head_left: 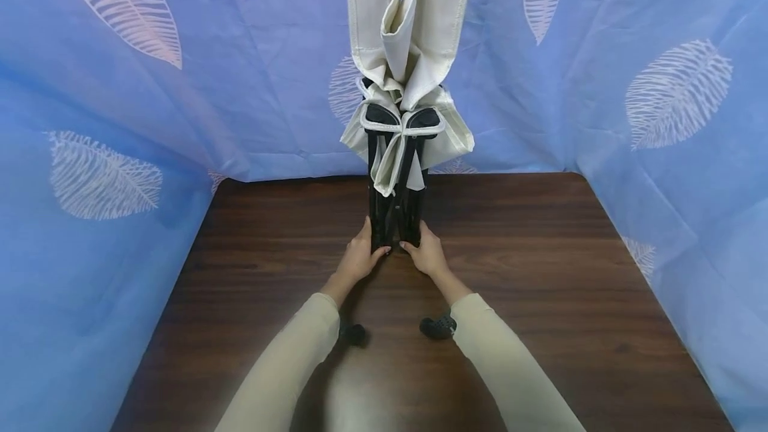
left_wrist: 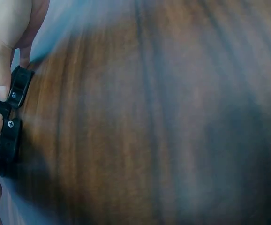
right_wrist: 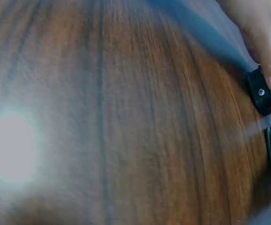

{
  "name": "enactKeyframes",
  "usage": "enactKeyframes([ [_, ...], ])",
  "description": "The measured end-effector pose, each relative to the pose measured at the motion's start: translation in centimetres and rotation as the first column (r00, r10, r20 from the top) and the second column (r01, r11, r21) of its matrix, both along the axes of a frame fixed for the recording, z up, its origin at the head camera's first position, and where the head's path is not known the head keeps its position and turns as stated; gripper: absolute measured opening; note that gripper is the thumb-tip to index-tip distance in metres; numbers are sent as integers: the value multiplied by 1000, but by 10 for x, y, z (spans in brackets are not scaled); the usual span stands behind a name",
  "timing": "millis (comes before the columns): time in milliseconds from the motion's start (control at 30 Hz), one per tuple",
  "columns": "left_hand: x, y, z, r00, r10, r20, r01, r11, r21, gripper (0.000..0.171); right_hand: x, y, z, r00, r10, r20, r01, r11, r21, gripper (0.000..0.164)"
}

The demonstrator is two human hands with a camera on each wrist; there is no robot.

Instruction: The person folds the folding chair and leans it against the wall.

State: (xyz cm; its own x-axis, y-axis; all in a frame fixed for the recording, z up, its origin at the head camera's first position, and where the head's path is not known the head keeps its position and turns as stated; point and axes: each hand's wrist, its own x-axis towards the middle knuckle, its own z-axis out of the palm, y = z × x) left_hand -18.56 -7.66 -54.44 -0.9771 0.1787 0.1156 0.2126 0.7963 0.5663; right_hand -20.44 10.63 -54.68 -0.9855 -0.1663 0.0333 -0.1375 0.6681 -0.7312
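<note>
A folded camp chair [head_left: 441, 12] with cream fabric and black frame legs [head_left: 411, 202] stands upright at the middle of the table's far part. My left hand [head_left: 357, 257] grips the black legs low down on the left side, thumb across the front. On the right side my right hand [head_left: 429, 254] holds them at the same height, its thumb pointing inward. Black plastic feet [left_wrist: 20, 86] with screws show at the table surface in the left wrist view. Similar black feet [right_wrist: 262, 96] are at the right edge of the right wrist view, with a thumb pressed on one.
The dark wood-grain table [head_left: 288, 219] has rounded far corners. Blue cloth [head_left: 264, 72] with white leaf prints hangs behind it and along both sides. Small dark devices [head_left: 438, 327] show beside the sleeve cuffs. A bright reflection [right_wrist: 11, 147] lies on the tabletop.
</note>
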Motion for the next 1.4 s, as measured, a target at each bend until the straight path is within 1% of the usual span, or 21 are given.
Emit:
enactKeyframes([
  [100,-8,1,3,999,1,32,0,1000,-20,87,-8,0,2,1000,-2,8,2,1000,18,70],
  [200,-14,1,5,998,19,59,-17,999,-34,87,-17,-1,5,1000,-10,23,10,999,35,72],
  [300,-19,1,8,997,41,65,-39,998,-42,86,-24,-2,7,999,-15,42,12,998,60,73],
  [400,-24,1,8,995,58,86,-54,998,-45,86,-30,-4,8,998,-20,61,16,997,75,73],
  [567,-32,2,7,989,77,125,-71,996,-49,85,-37,-6,7,996,-34,86,28,997,72,74],
  [633,-35,2,6,989,86,123,-81,996,-45,83,-40,-7,7,996,-33,85,28,997,65,73],
  [867,-43,2,2,991,91,100,-95,995,34,79,-50,-13,8,996,-39,81,37,999,20,69],
  [900,-45,2,-1,993,90,78,-92,996,21,80,-51,-14,8,996,-39,82,38,999,18,67],
  [1100,-45,3,-2,991,99,92,-102,994,30,81,-53,-15,9,992,-50,115,50,999,9,68],
  [1133,-44,4,0,988,104,117,-110,993,43,79,-53,-15,10,991,-50,123,49,999,10,69],
  [1300,-43,4,4,985,118,122,-119,993,0,80,-52,-15,12,988,-51,148,49,999,14,72],
  [1400,-43,4,4,986,121,115,-121,993,-7,80,-51,-16,14,988,-54,144,53,999,14,69],
])
